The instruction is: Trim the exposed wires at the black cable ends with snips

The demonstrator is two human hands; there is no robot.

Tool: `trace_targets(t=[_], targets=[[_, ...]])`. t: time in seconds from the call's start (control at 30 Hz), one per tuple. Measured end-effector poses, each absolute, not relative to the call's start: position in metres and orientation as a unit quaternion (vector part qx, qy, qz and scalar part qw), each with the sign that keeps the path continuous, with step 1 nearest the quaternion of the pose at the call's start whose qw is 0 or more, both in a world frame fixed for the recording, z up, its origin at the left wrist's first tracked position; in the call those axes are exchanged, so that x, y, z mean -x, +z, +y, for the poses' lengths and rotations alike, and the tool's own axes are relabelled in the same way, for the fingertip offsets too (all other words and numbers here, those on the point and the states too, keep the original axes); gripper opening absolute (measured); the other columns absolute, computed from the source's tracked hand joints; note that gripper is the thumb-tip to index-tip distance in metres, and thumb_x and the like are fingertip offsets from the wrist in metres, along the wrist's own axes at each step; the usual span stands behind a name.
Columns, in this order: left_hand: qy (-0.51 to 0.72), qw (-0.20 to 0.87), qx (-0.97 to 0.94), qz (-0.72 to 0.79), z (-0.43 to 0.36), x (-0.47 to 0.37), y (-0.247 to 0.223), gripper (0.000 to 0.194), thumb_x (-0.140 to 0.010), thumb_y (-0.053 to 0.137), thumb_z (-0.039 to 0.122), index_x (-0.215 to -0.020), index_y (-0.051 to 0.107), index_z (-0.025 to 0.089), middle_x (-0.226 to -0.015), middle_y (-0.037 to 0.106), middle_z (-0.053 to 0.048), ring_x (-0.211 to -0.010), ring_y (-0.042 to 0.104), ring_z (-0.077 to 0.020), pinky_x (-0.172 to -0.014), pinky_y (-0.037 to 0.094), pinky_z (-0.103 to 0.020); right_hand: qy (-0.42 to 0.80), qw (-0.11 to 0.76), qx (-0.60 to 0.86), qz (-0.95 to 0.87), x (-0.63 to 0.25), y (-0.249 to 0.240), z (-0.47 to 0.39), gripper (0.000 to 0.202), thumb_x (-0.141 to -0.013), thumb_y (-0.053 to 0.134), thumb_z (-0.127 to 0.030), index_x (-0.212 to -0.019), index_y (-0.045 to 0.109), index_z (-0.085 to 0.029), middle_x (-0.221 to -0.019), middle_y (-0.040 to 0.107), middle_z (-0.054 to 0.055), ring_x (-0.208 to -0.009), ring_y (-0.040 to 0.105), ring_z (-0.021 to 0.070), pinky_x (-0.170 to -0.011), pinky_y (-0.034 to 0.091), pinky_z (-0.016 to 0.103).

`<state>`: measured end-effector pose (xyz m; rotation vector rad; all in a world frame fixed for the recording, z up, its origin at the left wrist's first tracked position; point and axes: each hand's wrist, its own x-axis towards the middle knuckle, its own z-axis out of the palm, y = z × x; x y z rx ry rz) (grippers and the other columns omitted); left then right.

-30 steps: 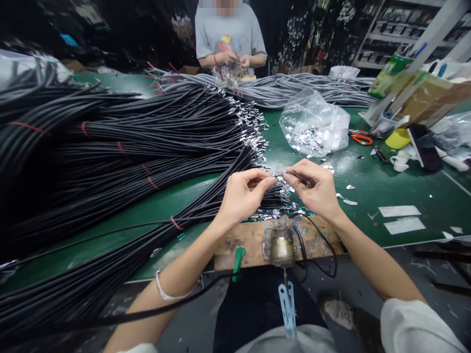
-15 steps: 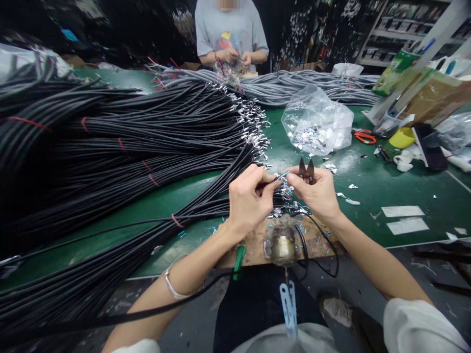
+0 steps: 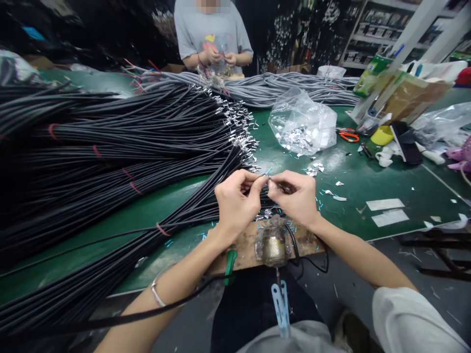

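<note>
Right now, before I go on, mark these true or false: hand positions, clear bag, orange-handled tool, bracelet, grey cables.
1. The left hand and right hand are close together, at some thin wires. True.
2. The clear bag is empty. False: small scraps show inside it.
3. The orange-handled tool lies to the right of the clear bag. True.
4. The bracelet is on the right arm. False: it is on the left arm.
5. The grey cables lie nearer the camera than the clear bag. False: they lie beyond it.
</note>
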<state>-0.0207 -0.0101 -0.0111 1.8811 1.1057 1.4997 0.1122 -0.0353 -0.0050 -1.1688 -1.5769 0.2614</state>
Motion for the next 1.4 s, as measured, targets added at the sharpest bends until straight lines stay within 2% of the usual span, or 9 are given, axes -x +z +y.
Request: trace_targets(t=[0.1,0.3,0.47,0.63,0.8,0.9,1.0,1.17,1.4], targets=[[0.524,0.274,-0.695,0.408,-0.008,0.023,-0.009,0.019,-0.082,0.06,0.029,-0.07,0.064,0.015,-0.063,0.064,-0.001,-0.055,0.056,-0.0095,-0.052,0.043,-0.02,0.005,0.496,0.443,-0.747,-0.112,-0.008,-0.038,0.009,-0.077,0.058,-0.016,-0.072,0.065,-0.016,-0.065,0.06,0.0,-0.058,0.051,0.0097,-0.055,0.039,0.023],[0.515,0.257,-0.712,0.402,-0.007,0.029,-0.003,0.022,-0.084,0.056,0.027,-0.069,0.065,0.015,-0.06,0.062,0.0,-0.054,0.053,-0.0089,-0.051,0.039,-0.02,0.079,0.586,0.497,-0.635,-0.119,0.002,-0.036,0.018,-0.083,0.059,-0.026,-0.068,0.065,-0.017,-0.056,0.052,-0.004,-0.049,0.042,0.0069,-0.048,0.034,0.022],[0.491,0.228,-0.754,0.372,-0.006,0.031,-0.001,0.021,-0.085,0.056,0.026,-0.07,0.065,0.014,-0.061,0.062,0.0,-0.052,0.051,-0.0086,-0.051,0.038,-0.021,0.104,0.568,0.475,-0.664,-0.125,0.01,-0.033,0.01,-0.081,0.062,-0.024,-0.077,0.067,-0.016,-0.066,0.056,-0.002,-0.056,0.046,0.0075,-0.051,0.037,0.022],[0.431,0.149,-0.83,0.32,-0.003,0.036,0.001,0.016,-0.082,0.059,0.022,-0.07,0.066,0.015,-0.061,0.061,0.0,-0.052,0.051,-0.0087,-0.052,0.038,-0.021,0.04,0.481,0.431,-0.762,-0.138,0.012,-0.033,0.007,-0.075,0.061,-0.01,-0.071,0.064,-0.015,-0.067,0.056,-0.001,-0.059,0.05,0.0089,-0.055,0.039,0.023],[0.408,0.179,-0.837,0.319,-0.003,0.036,-0.001,0.009,-0.079,0.06,0.014,-0.077,0.068,0.016,-0.067,0.064,-0.001,-0.058,0.056,-0.0104,-0.056,0.041,-0.022,-0.04,0.418,0.372,-0.828,-0.136,0.006,-0.036,0.015,-0.08,0.055,-0.011,-0.088,0.067,-0.016,-0.074,0.06,0.003,-0.064,0.055,0.0117,-0.054,0.041,0.024],[0.462,0.282,-0.766,0.347,-0.003,0.036,-0.001,0.005,-0.076,0.065,0.019,-0.073,0.066,0.016,-0.065,0.064,0.0,-0.057,0.055,-0.0096,-0.053,0.042,-0.021,0.018,0.488,0.417,-0.767,-0.13,0.006,-0.038,0.018,-0.086,0.054,-0.016,-0.099,0.067,-0.018,-0.077,0.062,0.002,-0.065,0.056,0.0107,-0.057,0.044,0.023],[0.535,0.332,-0.686,0.365,-0.003,0.037,0.003,0.016,-0.072,0.071,0.026,-0.065,0.062,0.015,-0.062,0.06,0.002,-0.054,0.053,-0.0084,-0.049,0.041,-0.019,0.116,0.536,0.483,-0.682,-0.128,0.008,-0.037,0.032,-0.088,0.056,-0.03,-0.118,0.059,-0.022,-0.088,0.065,0.002,-0.07,0.058,0.0121,-0.064,0.048,0.027],[0.587,0.268,-0.669,0.369,-0.007,0.039,0.007,0.014,-0.072,0.071,0.021,-0.064,0.06,0.016,-0.063,0.057,0.002,-0.056,0.052,-0.0084,-0.047,0.038,-0.019,0.21,0.526,0.474,-0.674,-0.127,0.007,-0.035,0.029,-0.09,0.051,-0.036,-0.115,0.062,-0.025,-0.111,0.065,0.005,-0.097,0.06,0.017,-0.084,0.048,0.035],[0.603,0.132,-0.704,0.352,-0.013,0.04,0.009,0.011,-0.072,0.069,0.013,-0.065,0.062,0.016,-0.06,0.052,0.003,-0.054,0.045,-0.0073,-0.049,0.034,-0.021,0.236,0.515,0.452,-0.688,-0.121,0.008,-0.039,0.023,-0.088,0.055,-0.031,-0.105,0.069,-0.024,-0.089,0.068,0.003,-0.077,0.059,0.0131,-0.071,0.048,0.03]])
